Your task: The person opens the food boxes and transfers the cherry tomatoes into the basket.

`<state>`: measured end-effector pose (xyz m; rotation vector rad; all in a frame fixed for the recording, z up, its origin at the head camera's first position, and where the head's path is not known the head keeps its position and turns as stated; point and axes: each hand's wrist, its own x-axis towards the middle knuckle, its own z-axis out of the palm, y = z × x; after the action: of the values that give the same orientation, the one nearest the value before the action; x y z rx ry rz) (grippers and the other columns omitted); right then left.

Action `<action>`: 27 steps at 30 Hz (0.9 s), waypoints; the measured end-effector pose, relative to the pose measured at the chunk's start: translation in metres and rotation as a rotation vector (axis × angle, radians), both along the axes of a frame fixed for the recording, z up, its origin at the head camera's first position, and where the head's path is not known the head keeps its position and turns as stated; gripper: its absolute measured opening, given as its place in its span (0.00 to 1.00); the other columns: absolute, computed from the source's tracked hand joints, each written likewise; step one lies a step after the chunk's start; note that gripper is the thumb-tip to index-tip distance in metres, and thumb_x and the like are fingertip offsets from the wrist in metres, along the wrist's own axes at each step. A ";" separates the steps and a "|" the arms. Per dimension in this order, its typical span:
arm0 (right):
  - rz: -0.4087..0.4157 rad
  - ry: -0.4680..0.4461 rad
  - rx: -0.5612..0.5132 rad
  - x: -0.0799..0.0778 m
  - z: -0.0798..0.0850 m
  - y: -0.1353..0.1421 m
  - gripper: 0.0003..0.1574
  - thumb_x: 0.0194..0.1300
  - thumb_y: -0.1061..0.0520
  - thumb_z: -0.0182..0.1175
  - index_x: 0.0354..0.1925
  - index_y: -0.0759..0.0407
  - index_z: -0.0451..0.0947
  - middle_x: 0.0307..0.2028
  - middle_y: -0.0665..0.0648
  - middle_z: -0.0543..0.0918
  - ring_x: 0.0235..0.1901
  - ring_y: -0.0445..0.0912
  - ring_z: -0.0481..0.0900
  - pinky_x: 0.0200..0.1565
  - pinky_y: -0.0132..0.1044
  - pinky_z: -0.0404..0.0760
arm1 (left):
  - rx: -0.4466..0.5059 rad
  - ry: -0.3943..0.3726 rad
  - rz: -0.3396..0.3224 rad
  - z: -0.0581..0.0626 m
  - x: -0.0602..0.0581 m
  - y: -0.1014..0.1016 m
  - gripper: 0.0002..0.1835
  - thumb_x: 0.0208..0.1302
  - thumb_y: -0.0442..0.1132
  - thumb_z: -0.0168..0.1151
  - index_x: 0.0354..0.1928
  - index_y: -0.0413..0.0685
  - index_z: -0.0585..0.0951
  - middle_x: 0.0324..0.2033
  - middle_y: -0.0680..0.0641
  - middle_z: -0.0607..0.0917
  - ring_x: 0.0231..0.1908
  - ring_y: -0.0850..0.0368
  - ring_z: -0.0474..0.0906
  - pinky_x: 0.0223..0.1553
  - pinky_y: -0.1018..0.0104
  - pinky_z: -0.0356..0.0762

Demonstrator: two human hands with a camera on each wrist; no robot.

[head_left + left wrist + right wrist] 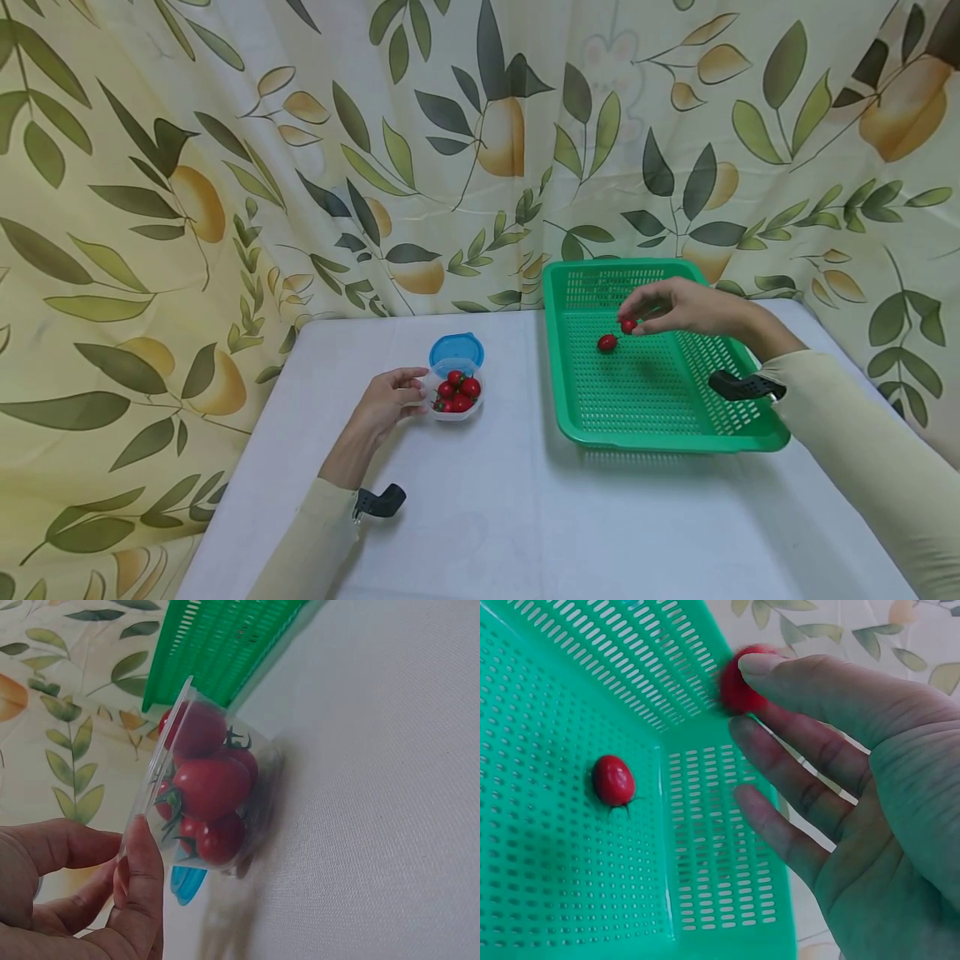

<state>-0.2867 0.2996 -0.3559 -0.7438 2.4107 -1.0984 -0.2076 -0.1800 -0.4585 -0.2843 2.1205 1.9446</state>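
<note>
With thumb and fingers, my left hand (386,400) pinches the rim of a small clear plastic container (262,750), standing on the table. Inside it lie several red cherry tomatoes (459,388) with green stems. Its blue lid (456,352) is flipped back on the far side. Over the green plastic basket (566,367), my right hand (686,306) holds one cherry tomato (739,682) between thumb and fingertips; it is blurred in the right wrist view. Another cherry tomato (613,780) rests on the basket floor, below and left of that hand.
A white cloth (480,517) covers the table. Behind it hangs a curtain (300,208) printed with leaves and fruit. The basket's slotted walls rise around its floor, on the right of the table. Each wrist wears a black strap device (381,501).
</note>
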 end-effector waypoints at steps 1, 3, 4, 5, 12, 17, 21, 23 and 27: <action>0.003 0.005 -0.002 0.000 0.000 0.000 0.21 0.66 0.57 0.69 0.55 0.61 0.80 0.53 0.61 0.84 0.53 0.51 0.84 0.50 0.34 0.84 | -0.001 0.001 0.000 0.000 0.000 0.000 0.22 0.69 0.27 0.61 0.64 0.42 0.78 0.46 0.40 0.75 0.42 0.51 0.78 0.42 0.67 0.86; 0.012 0.013 -0.007 0.000 0.000 0.000 0.20 0.66 0.57 0.69 0.55 0.61 0.80 0.54 0.60 0.83 0.54 0.53 0.83 0.51 0.34 0.84 | 0.001 0.001 -0.002 0.000 0.000 0.000 0.22 0.69 0.27 0.61 0.64 0.42 0.78 0.46 0.40 0.75 0.42 0.51 0.78 0.42 0.67 0.86; 0.016 0.018 -0.008 0.000 0.000 -0.001 0.20 0.66 0.57 0.69 0.55 0.60 0.81 0.54 0.59 0.83 0.54 0.54 0.83 0.52 0.35 0.84 | 0.002 0.001 -0.003 0.000 0.000 0.000 0.22 0.69 0.27 0.61 0.64 0.42 0.78 0.46 0.40 0.75 0.42 0.51 0.78 0.42 0.67 0.86; 0.020 0.022 -0.009 -0.001 -0.001 -0.001 0.20 0.66 0.57 0.69 0.55 0.60 0.81 0.54 0.58 0.83 0.54 0.55 0.83 0.52 0.35 0.84 | 0.004 0.002 -0.004 0.000 -0.001 0.000 0.22 0.69 0.27 0.61 0.64 0.41 0.78 0.46 0.40 0.75 0.42 0.51 0.78 0.42 0.67 0.86; 0.047 0.030 -0.020 -0.002 -0.001 -0.010 0.19 0.66 0.57 0.69 0.54 0.60 0.81 0.52 0.57 0.84 0.52 0.53 0.84 0.51 0.35 0.85 | 0.004 0.001 -0.004 0.001 -0.001 0.000 0.22 0.69 0.27 0.61 0.64 0.41 0.79 0.46 0.40 0.75 0.42 0.52 0.78 0.42 0.67 0.86; 0.095 0.032 -0.014 -0.002 0.002 -0.020 0.19 0.67 0.57 0.67 0.54 0.60 0.80 0.52 0.57 0.85 0.53 0.53 0.84 0.51 0.35 0.84 | 0.017 0.016 -0.018 -0.001 -0.002 -0.001 0.22 0.69 0.26 0.59 0.64 0.38 0.77 0.45 0.40 0.75 0.40 0.52 0.77 0.41 0.67 0.86; 0.124 0.032 -0.007 -0.003 0.006 -0.031 0.17 0.68 0.58 0.67 0.54 0.57 0.81 0.52 0.57 0.85 0.53 0.49 0.84 0.51 0.36 0.85 | 0.025 0.024 -0.021 -0.001 -0.001 -0.002 0.22 0.68 0.25 0.59 0.64 0.37 0.77 0.44 0.41 0.75 0.38 0.53 0.77 0.41 0.66 0.87; 0.141 0.027 -0.009 -0.002 0.008 -0.038 0.16 0.68 0.58 0.66 0.54 0.57 0.81 0.52 0.57 0.85 0.53 0.48 0.84 0.51 0.38 0.85 | 0.024 0.020 -0.016 -0.001 -0.001 -0.001 0.22 0.67 0.25 0.59 0.64 0.37 0.78 0.43 0.42 0.75 0.38 0.53 0.77 0.41 0.66 0.87; 0.177 0.026 0.005 -0.002 0.012 -0.054 0.16 0.68 0.59 0.67 0.53 0.56 0.82 0.52 0.56 0.85 0.54 0.51 0.83 0.53 0.40 0.84 | 0.016 0.010 -0.011 -0.001 -0.001 -0.001 0.22 0.67 0.25 0.60 0.63 0.39 0.78 0.43 0.43 0.75 0.39 0.52 0.78 0.41 0.65 0.87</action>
<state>-0.2882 0.2459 -0.3443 -0.9547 2.3156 -1.0177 -0.2088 -0.1810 -0.4598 -0.2600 2.1071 1.9606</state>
